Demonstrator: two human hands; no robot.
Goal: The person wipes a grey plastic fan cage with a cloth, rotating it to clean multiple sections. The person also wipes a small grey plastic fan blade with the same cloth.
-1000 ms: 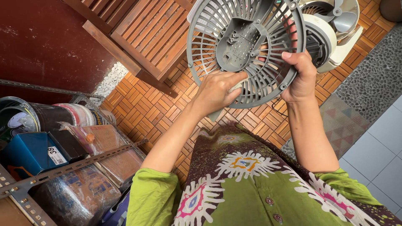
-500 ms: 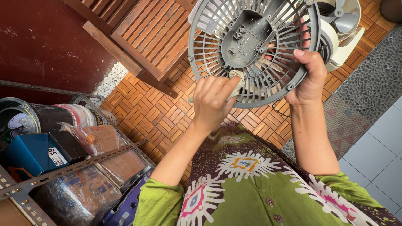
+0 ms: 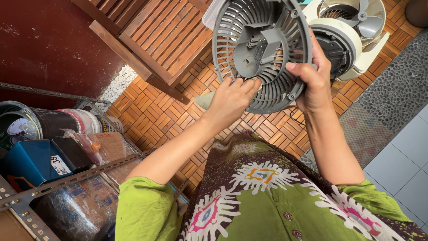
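I hold a round grey plastic fan grille (image 3: 261, 49) up in front of me, its slatted inside facing me. My right hand (image 3: 314, 73) grips its right rim, thumb on the inner face. My left hand (image 3: 229, 100) is at the lower edge, fingers pressing a pale cloth (image 3: 204, 100) against the slats. Behind the grille, a cream fan body with its motor and blades (image 3: 352, 31) stands on the floor.
A slatted wooden piece (image 3: 165, 35) leans against a dark red wall above the wood-tile floor (image 3: 156, 116). At left, a metal rack (image 3: 67, 178) holds paint cans, a blue box and wrapped items. Grey pebbled strip and pale tiles lie at right.
The grille has tipped so its inner side faces me more, and it sits a little lower right. My left hand slid along its lower edge with the cloth.
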